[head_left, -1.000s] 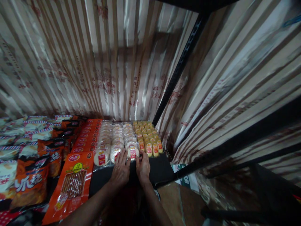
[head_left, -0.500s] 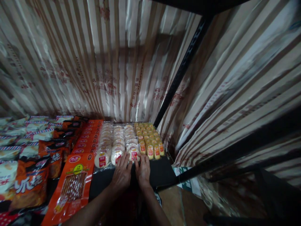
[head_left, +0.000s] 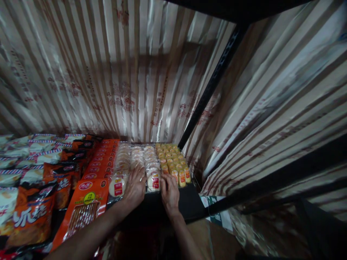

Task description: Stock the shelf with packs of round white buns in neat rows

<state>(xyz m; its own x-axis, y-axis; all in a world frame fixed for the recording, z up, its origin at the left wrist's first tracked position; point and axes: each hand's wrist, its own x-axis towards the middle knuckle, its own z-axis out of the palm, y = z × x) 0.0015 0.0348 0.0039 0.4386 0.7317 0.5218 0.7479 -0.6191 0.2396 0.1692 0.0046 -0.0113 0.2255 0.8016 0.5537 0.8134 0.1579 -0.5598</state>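
My left hand (head_left: 135,186) lies flat with stretched fingers over the middle row of clear-wrapped white round crackers, hiding its front pack. Just right of it a cracker pack with a red label (head_left: 153,181) shows between my two hands. My right hand (head_left: 170,191) has its fingers loosely bent and apart, at the right side of that pack and against the front of the small yellow packaged snacks (head_left: 182,176). Another cracker pack with a red label (head_left: 117,186) stands left of my left hand. Neither hand has lifted anything.
Orange packs of thin sticks (head_left: 86,196) fill the row to the left. Beyond them are orange-and-black snack bags (head_left: 34,215) and white bags (head_left: 48,156). A black shelf (head_left: 189,200) bears the goods, with a slanting black post (head_left: 208,88) at its corner and pleated printed sheeting (head_left: 146,72) behind.
My left hand has slid left and forward onto the middle cracker row. My right hand has moved slightly right, from the red-labelled pack toward the yellow snacks. The view has shifted slightly.
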